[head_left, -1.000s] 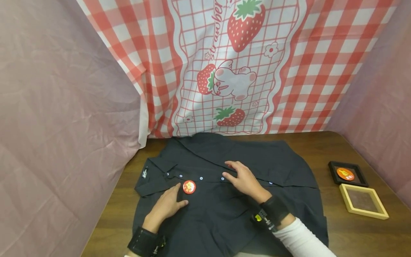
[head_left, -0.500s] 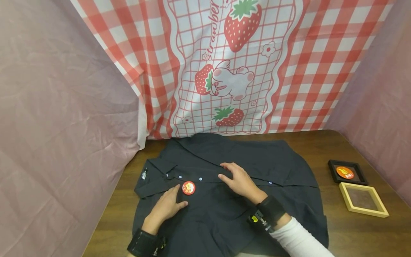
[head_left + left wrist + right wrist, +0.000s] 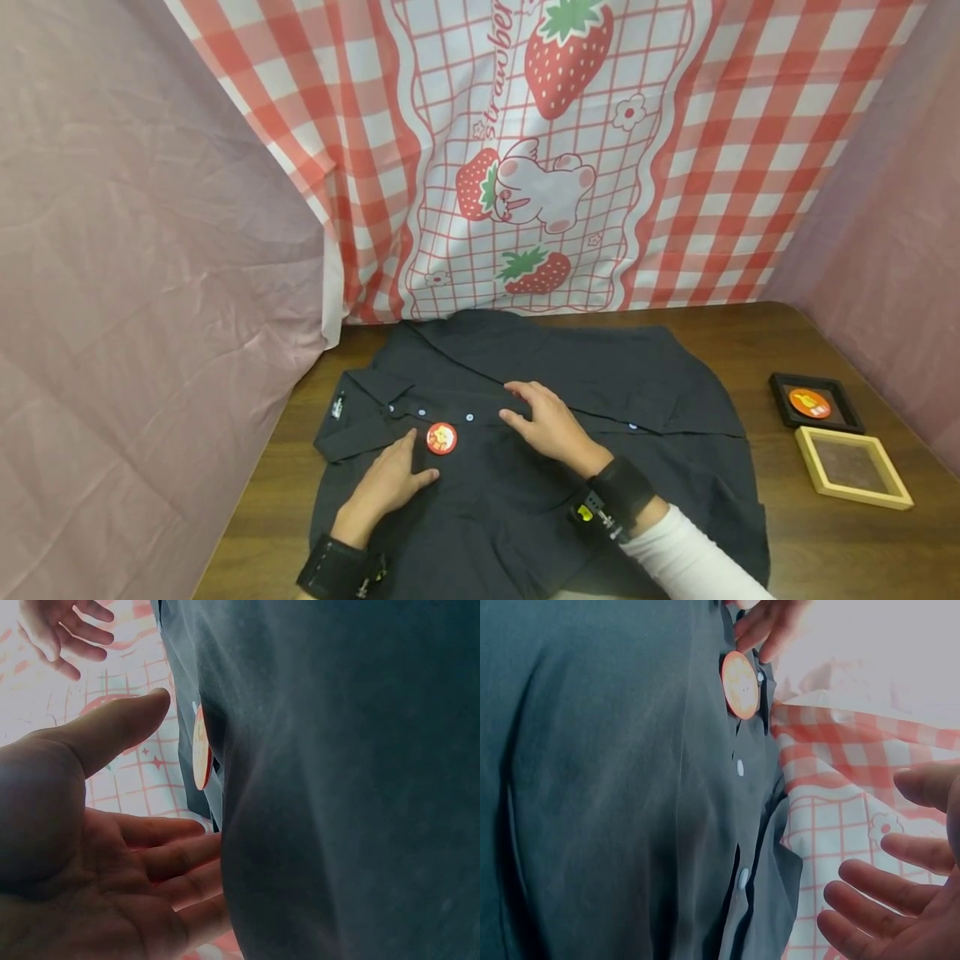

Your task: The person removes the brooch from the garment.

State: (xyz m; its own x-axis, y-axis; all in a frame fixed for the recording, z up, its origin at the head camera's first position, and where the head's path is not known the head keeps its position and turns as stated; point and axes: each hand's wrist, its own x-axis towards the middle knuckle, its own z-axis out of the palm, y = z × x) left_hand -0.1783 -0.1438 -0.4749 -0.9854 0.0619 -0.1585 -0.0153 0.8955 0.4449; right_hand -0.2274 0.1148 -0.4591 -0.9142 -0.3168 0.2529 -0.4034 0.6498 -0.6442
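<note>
A dark button-up shirt (image 3: 480,500) lies spread on the wooden table, its collar to the left and a line of pale buttons (image 3: 470,417) across it. On its chest sits a round red pin badge (image 3: 442,438) with a light picture. My left hand (image 3: 385,479) is just left of the badge, fingers extended and thumb apart, holding nothing. To the right of the badge my right hand (image 3: 553,427) hovers over the button line with its fingers spread. In the right wrist view that hand (image 3: 900,892) shows apart from the fabric.
At the table's right side, a black frame (image 3: 780,400) contains an orange round badge (image 3: 810,403). A pale wooden frame (image 3: 855,500) lies right in front of it. Red checked strawberry cloth (image 3: 690,192) hangs behind the table, and pinkish cloth (image 3: 150,292) hangs at the sides.
My right hand has drifted left along the button line, toward the badge, covering one of the buttons. My left hand and the badge stay practically where they were.
</note>
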